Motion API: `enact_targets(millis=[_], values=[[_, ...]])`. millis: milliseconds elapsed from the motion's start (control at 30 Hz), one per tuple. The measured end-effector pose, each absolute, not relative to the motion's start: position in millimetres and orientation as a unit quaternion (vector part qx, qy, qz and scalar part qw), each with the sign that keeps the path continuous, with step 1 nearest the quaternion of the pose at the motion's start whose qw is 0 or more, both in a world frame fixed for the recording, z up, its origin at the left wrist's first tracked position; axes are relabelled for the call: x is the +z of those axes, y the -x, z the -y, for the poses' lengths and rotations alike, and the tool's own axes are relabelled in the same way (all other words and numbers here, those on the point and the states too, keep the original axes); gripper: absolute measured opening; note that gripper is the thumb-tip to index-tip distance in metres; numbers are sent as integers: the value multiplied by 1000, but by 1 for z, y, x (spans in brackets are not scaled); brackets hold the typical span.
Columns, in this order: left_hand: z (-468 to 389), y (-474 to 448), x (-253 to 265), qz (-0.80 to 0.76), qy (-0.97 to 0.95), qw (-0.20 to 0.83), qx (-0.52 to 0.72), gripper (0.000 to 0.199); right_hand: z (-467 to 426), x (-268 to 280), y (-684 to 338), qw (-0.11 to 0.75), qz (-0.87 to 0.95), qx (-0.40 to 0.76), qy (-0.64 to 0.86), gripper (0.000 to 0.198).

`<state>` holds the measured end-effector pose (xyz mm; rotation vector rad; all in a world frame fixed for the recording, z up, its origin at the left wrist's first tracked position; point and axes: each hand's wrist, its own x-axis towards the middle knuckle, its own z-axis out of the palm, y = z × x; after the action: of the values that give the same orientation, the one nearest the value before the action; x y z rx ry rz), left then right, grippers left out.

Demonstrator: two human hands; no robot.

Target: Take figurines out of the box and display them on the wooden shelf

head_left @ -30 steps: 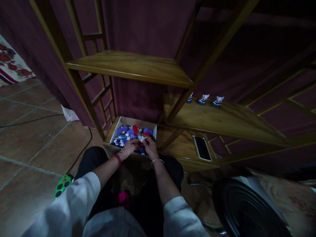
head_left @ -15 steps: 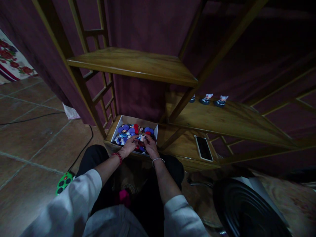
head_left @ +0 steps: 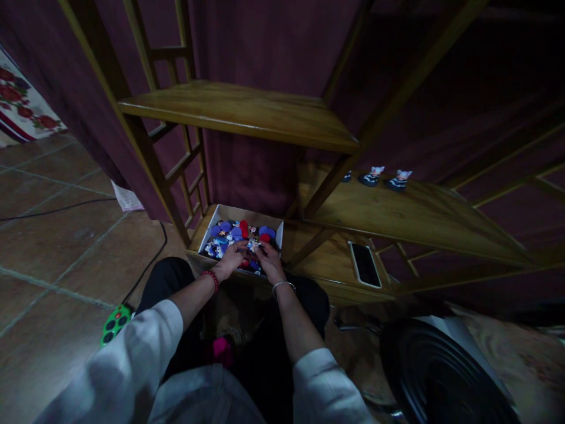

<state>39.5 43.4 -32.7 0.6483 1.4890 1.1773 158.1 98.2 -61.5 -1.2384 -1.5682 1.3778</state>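
A shallow white box (head_left: pixel 203 240) filled with several small figurines (head_left: pixel 226 226), blue, purple, red and white, rests on the low wooden shelf in front of me. Over its near side, my left hand (head_left: pixel 231 259) and my right hand (head_left: pixel 270 262) come together around one small white-and-dark figurine (head_left: pixel 253 244). The fingers of both hands are closed on it from either side. Its lower part is hidden by my fingers. A red bead bracelet circles my left wrist, a silver bangle my right.
Small figurines (head_left: pixel 373 175) stand on the middle shelf (head_left: pixel 379 206) to the right. A phone with a white edge (head_left: pixel 365 265) lies on the lower shelf. An upper shelf (head_left: pixel 238 112) overhangs the box. At right is a round black stool-like object (head_left: pixel 441 371); a green power strip (head_left: pixel 115 324) lies at left.
The figurine between my hands looks turned slightly and its white part shows more clearly. Both hands stay at the box. The view has shifted very slightly.
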Motion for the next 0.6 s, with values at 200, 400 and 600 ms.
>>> enact_targets(millis=[200,400,600], values=[[-41,-41,-29,-613,-278,545,500,36,-97,-64,-157,339,581,569,473,36],[-39,-42,-22,-618,-269,540,505,38,-97,-65,-157,355,586,564,462,37],[-39,-42,-26,-625,-272,525,509,31,-97,-65,-157,346,575,599,437,40]])
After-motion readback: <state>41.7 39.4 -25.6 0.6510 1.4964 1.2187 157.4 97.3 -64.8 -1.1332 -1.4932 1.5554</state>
